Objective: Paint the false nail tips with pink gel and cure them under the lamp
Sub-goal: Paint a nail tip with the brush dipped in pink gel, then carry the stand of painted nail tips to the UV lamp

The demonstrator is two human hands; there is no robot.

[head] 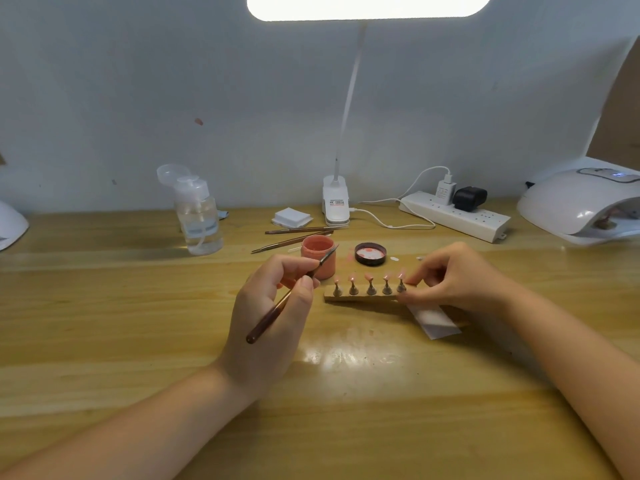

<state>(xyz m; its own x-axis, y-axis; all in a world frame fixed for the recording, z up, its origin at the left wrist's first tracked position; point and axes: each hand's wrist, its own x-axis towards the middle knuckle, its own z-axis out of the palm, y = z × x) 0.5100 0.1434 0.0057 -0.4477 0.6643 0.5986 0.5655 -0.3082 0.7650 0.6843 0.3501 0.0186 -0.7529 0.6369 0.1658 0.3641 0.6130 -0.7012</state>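
Note:
A small wooden strip [360, 298] in the middle of the table carries several metal stands with pink nail tips [370, 278] on top. My right hand [457, 277] pinches the strip's right end. My left hand [268, 306] grips a dark-handled brush [277, 308]; the brush tip points up toward the open jar of pink gel [318, 256], just left of the strip. The jar's black lid [370, 253] lies upside down behind the strip. The white curing lamp [581, 206] stands at the far right, with something pink inside its opening.
A clear pump bottle [199, 216] stands back left. Two spare brushes [298, 235], a stack of white pads [292, 216], a clip desk lamp [335, 202] and a power strip [453, 216] line the back. A white paper slip [433, 320] lies under my right hand.

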